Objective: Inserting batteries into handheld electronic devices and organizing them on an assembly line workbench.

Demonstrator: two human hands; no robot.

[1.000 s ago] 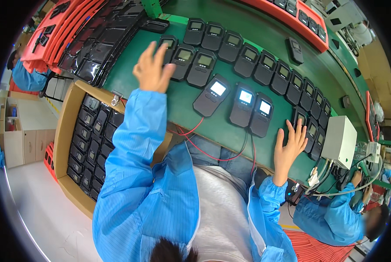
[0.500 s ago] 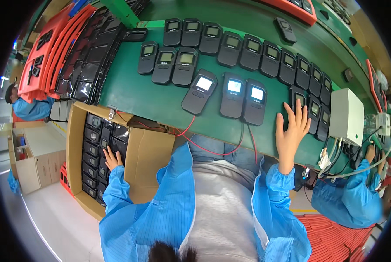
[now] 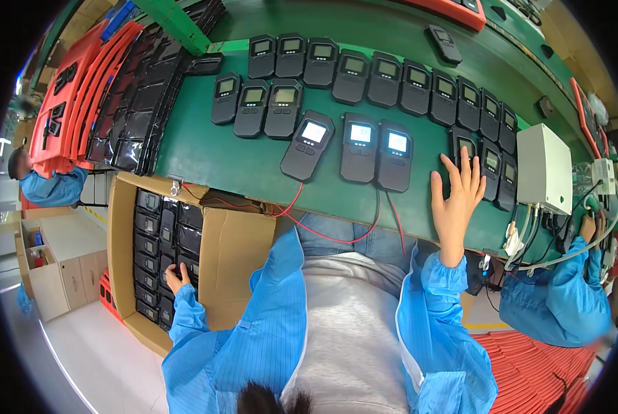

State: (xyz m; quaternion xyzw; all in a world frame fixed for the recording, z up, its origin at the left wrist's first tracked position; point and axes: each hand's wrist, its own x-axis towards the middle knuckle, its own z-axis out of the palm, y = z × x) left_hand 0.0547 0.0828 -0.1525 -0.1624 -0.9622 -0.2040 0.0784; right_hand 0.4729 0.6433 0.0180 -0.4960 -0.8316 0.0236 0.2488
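The left hand, its grip impossible to tell, is among black handhelds in a cardboard box as the right hand splays loosely over a green bench, lit handhelds to its left, grey-screened units beyond.

A black handheld device is partly covered by the right hand. Whether anything is gripped by the left hand — in the carton — cannot be told. A red tray is cut off by the upper edge.

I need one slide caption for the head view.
Left hand at an open cardboard box of black devices; right hand at the green table.
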